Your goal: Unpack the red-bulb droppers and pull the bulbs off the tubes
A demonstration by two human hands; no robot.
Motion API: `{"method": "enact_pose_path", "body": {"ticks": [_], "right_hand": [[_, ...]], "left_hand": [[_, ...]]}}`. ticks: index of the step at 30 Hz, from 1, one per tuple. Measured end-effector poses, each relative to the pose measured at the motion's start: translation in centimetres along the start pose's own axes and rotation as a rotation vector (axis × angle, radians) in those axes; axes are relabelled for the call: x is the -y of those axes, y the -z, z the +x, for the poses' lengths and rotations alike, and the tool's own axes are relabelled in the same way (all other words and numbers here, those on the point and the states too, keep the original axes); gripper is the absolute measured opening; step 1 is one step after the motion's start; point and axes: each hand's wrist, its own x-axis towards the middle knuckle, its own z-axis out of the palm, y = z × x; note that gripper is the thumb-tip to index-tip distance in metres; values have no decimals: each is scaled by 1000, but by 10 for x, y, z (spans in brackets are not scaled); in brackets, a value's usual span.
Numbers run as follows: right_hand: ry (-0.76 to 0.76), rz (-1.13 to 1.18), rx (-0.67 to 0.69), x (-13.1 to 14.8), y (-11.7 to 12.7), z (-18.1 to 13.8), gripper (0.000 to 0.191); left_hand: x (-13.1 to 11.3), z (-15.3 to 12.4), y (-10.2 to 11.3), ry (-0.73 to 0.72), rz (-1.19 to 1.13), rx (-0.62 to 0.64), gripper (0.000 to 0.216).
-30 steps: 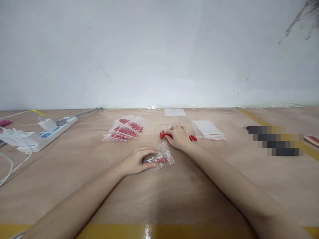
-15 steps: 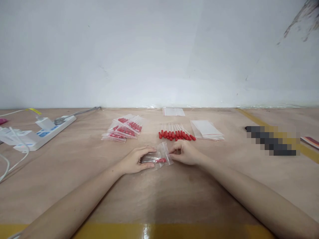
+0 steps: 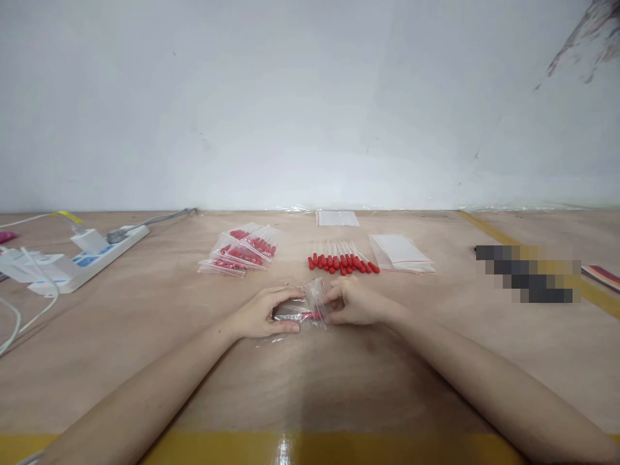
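Note:
A clear zip bag (image 3: 317, 292) lies on the table between my hands, with red-ended droppers (image 3: 310, 316) inside it. My left hand (image 3: 271, 312) grips the bag from the left, thumb on the near side and fingers on the far side. At the bag's right end, the fingers of my right hand (image 3: 351, 302) pinch the plastic near the red bulbs and partly hide them. Just beyond lies a row of loose droppers (image 3: 343, 261), thin clear stems pointing away and red bulbs toward me.
Filled zip bags (image 3: 239, 250) lie overlapped at the back left. Flat zip bags (image 3: 402, 252) are stacked at the right, and another white bag (image 3: 338, 218) rests by the wall. A power strip (image 3: 97, 265) with cables stands far left. A blurred dark object (image 3: 526, 274) is at the right.
My right hand has moved slightly left and down onto the bag's end, covering part of the red bulbs. The bag's right end looks more crumpled. My left hand has stayed in place.

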Motion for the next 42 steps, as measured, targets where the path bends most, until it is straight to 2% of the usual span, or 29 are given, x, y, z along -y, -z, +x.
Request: {"method": "enact_pose_path", "body": {"ticks": [4, 8, 10, 13, 15, 18, 20, 21, 23, 25, 27, 32, 35, 39, 42], "right_hand": [[44, 136, -42, -2, -9, 1, 20], [20, 97, -151, 0, -7, -1, 10], [-79, 177, -162, -4, 3, -4, 9], [-242, 425, -184, -17, 28, -12, 12], [-296, 539, -231, -30, 48, -20, 16], [-365, 557, -407, -49, 74, -33, 18], [-369, 513, -656, -59, 84, -39, 16], [-377, 468, -786, -64, 85, -41, 15], [-413, 321, -994, -73, 80, -41, 18], [-447, 138, -1063, -79, 68, -39, 20], [-433, -15, -1013, -83, 53, -36, 20], [-317, -338, -695, -83, 34, -34, 19], [-346, -455, -609, -79, 33, -34, 20], [-399, -415, -615, -79, 34, -32, 26], [-437, -381, -645, -82, 34, -31, 29]], "left_hand": [[2, 0, 0, 2, 5, -12, 58], [1, 0, -1, -2, 1, -13, 58], [0, 0, -1, 13, -2, -3, 57], [-1, 0, 0, 34, -10, 9, 57], [0, -1, 4, 36, -17, 19, 59], [2, 0, 13, 29, -15, 76, 66], [2, 2, 18, 21, 3, 105, 65], [0, 4, 18, 11, 15, 83, 61], [-5, 8, 14, -34, 31, -40, 43], [-11, 11, 5, -104, 17, -169, 26], [-17, 12, -6, -170, -15, -178, 22], [-23, 12, -16, -216, 12, 129, 35], [-25, 12, -12, -180, 64, 242, 38], [-29, 12, -9, -143, 10, 209, 38], [-28, 13, -7, -15, -14, 25, 33]]}}
